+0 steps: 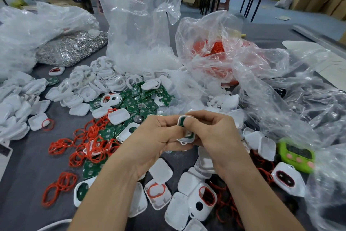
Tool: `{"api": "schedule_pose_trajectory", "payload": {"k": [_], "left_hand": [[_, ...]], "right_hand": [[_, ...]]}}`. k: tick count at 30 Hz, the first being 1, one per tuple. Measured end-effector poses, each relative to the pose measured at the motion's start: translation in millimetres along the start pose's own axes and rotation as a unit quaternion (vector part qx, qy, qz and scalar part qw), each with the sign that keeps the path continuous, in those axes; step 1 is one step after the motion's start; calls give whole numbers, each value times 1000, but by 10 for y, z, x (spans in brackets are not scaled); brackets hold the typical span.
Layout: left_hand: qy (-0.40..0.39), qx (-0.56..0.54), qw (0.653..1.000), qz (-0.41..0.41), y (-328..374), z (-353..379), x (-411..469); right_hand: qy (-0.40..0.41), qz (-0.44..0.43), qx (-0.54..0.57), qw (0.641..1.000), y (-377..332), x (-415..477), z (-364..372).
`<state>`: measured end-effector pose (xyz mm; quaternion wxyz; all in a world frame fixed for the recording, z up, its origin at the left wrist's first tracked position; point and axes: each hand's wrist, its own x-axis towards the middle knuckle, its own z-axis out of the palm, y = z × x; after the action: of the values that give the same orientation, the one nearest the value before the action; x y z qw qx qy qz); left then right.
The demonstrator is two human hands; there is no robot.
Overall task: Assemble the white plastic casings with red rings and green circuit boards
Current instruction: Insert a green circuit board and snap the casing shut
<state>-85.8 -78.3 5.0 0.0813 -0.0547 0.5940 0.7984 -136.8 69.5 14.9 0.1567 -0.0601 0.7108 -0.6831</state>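
**Two hands holding a white casing with a green board inside**

A small white plastic casing (184, 142) is held above a grey table (26, 170), in the middle of the view, between both hands. A green circuit board (180, 122) sits inside it, its green edge showing at the rim. The left hand (155, 137) grips the casing from the left, fingers curled around its side. The right hand (213, 131) grips it from the right, with its thumb (188, 124) pressed down on the board's face. The casing lies right at the fingertips of both hands, partly hidden by them.

Just beyond the hands lies a heap of loose green circuit boards (138, 103), with loose red rings (89, 144) scattered to its left. Empty white casings (89, 84) are piled farther back and to the left. Near the wrists lies an open casing holding a red ring (157, 191). Behind stand a clear bag of white parts (138, 24) and a bag of red rings (215, 49). A green timer (295, 155) sits at the right.
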Motion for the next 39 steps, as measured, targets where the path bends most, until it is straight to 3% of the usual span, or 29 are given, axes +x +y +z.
{"api": "schedule_pose_trajectory", "payload": {"k": [12, 24, 39], "left_hand": [[19, 26, 999, -1, -30, 48, -13], [45, -40, 998, 8, 2, 43, -20], [37, -46, 998, 10, 9, 17, -23]], "right_hand": [[18, 4, -38, 999, 91, 65, 17], [-99, 7, 8, 995, 22, 75, -193], [-68, -1, 25, 997, 66, 73, -85]]}}
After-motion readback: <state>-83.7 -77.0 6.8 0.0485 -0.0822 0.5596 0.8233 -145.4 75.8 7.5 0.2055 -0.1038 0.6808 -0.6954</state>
